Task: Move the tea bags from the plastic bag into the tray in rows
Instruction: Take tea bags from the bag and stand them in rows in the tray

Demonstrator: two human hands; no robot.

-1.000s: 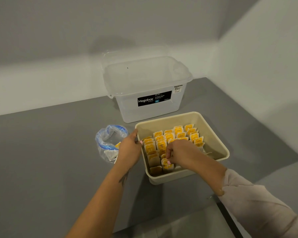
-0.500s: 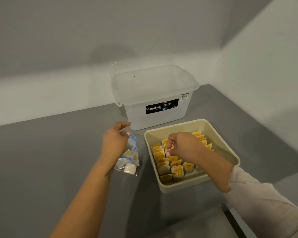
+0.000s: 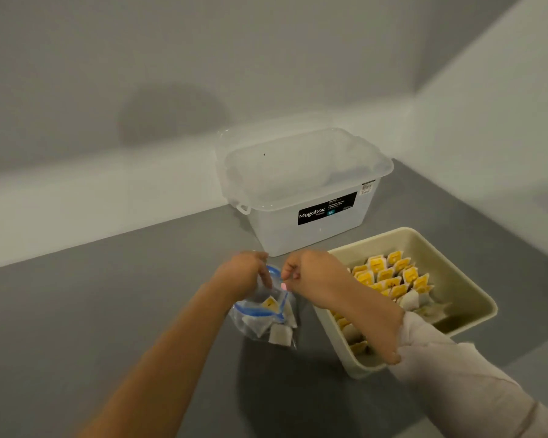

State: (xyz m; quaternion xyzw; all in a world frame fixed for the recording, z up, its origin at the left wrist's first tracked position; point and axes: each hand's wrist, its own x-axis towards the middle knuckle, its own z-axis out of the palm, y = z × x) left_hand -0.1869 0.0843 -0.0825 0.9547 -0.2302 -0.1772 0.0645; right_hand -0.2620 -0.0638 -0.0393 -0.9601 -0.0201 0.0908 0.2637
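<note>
Grey bench [image 3: 76, 327] nearest, both forearms reaching forward across it. Clear plastic bag [image 3: 263, 320] with a blue zip strip just left of the tray, lifted or propped at its mouth, body sagging toward the bench. Only a few tea bags [image 3: 277, 335] left inside: one yellow tag near the mouth, a couple of pale sachets lower down. Left hand [image 3: 244, 275] curled on the near-left rim of the mouth, pinching the plastic. Right hand [image 3: 310, 273] curled at the opposite rim, fingertips [image 3: 284, 286] at the zip edge; apparently pinching the plastic too, though no tea bag seen in that grip. Mouth seemingly being spread for another pick.

Beige tray [image 3: 475, 298] to the right, partly crossed by the right forearm. Mostly filled: standing sachets with yellow tags [image 3: 393, 276] in several rows, running from the near wall toward the far one. Bare floor showing along the right side and far corner. By the look of it, most of the job done, a handful to go.

Farthest back, translucent storage box [image 3: 307, 191] with a black label, lid on, against the wall.
</note>
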